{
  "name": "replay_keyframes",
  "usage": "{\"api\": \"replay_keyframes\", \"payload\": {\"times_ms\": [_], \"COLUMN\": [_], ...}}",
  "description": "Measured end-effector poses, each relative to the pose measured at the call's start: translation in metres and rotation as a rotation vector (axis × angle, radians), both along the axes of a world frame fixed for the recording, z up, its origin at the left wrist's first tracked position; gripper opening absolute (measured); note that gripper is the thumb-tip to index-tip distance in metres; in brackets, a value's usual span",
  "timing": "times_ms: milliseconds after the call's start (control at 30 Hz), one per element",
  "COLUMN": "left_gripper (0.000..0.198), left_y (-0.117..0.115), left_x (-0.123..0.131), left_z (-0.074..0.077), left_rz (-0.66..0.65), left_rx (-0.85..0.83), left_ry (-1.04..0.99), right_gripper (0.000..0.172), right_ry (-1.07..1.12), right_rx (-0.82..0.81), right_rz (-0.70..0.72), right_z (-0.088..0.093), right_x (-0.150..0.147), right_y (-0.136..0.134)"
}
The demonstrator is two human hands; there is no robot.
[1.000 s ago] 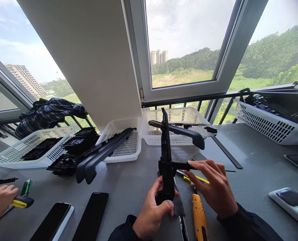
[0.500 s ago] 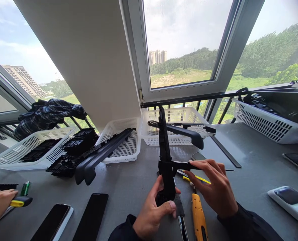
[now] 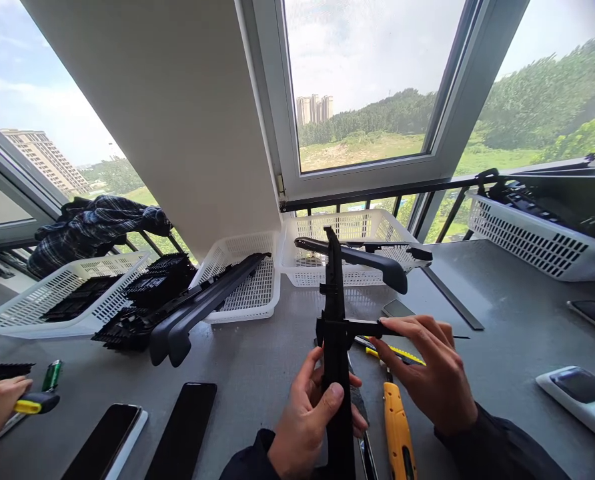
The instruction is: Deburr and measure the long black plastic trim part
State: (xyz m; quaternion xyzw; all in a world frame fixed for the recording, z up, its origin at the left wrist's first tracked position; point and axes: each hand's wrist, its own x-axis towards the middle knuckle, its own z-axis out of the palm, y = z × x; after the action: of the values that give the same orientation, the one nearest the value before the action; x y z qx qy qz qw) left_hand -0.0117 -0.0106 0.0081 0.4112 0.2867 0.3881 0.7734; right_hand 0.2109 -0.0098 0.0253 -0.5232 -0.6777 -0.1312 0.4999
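Observation:
My left hand (image 3: 311, 407) is wrapped round a long black plastic part (image 3: 335, 373), thumb on its near face. The part points away from me, its far end in front of a white basket. My right hand (image 3: 430, 373) pinches a slim black caliper (image 3: 365, 328) between thumb and fingers. The caliper lies crosswise against the black part, its jaw end at the part's middle, and a thin rod sticks out to the right. Below my right hand lie a yellow-handled tool (image 3: 398, 427) and a yellow utility knife (image 3: 407, 355), partly covered.
White baskets (image 3: 242, 317) stand along the window, with black bar-shaped handles (image 3: 212, 310) and stacked black parts (image 3: 155, 283). Two phones (image 3: 182, 433) lie at left. Another person's hand (image 3: 0, 403) holds a yellow-black tool at far left. A white device (image 3: 580, 393) lies at right.
The black part has slid toward me through my left hand, and its near end now reaches lower. My left thumb sits higher on it. My right hand with the caliper has hardly moved.

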Motion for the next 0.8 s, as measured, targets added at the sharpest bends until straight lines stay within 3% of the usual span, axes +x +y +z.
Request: {"api": "replay_keyframes", "payload": {"times_ms": [267, 567, 800], "left_gripper": [0.086, 0.081, 0.088], "left_y": [-0.001, 0.001, -0.002], "left_x": [0.002, -0.001, 0.002], "left_z": [0.014, -0.001, 0.005], "left_rz": [0.114, 0.091, 0.086], "left_rx": [-0.057, -0.022, -0.063], "left_ry": [0.146, 0.127, 0.146], "right_gripper": [0.014, 0.014, 0.011], "right_ry": [-0.02, -0.035, 0.001], "right_rx": [-0.04, -0.044, -0.049], "right_rz": [0.036, 0.03, -0.015], "right_z": [0.0, -0.003, -0.013], "right_x": [-0.002, -0.002, -0.004], "right_y": [-0.001, 0.0, 0.001]}}
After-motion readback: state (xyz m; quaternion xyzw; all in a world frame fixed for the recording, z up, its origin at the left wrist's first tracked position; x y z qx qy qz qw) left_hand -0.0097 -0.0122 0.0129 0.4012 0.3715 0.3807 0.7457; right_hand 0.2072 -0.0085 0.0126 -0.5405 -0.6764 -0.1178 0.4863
